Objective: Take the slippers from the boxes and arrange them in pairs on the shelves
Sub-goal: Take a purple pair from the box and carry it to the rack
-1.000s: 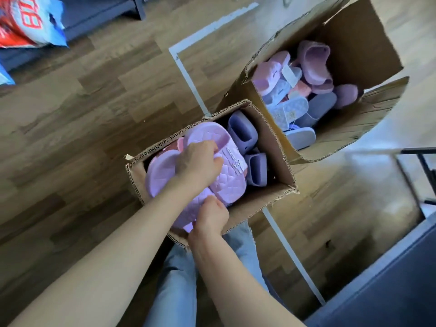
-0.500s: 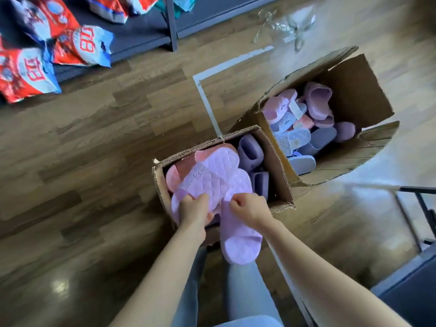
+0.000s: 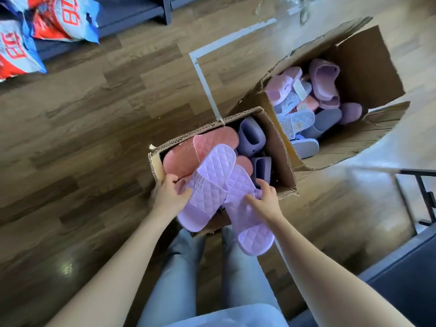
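Over the near slipper box (image 3: 280, 156), lilac slippers (image 3: 212, 185) gripped in left hand (image 3: 169, 197) and right hand (image 3: 266, 201).

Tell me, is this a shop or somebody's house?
Probably a shop or its stockroom: cardboard boxes crammed with tagged slippers, and dark metal shelves holding bright packaged bags.

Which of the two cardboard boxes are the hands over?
The smaller brown cardboard box nearest the person: the left hand and right hand grip the quilted lilac slippers above it. The larger box lies beyond.
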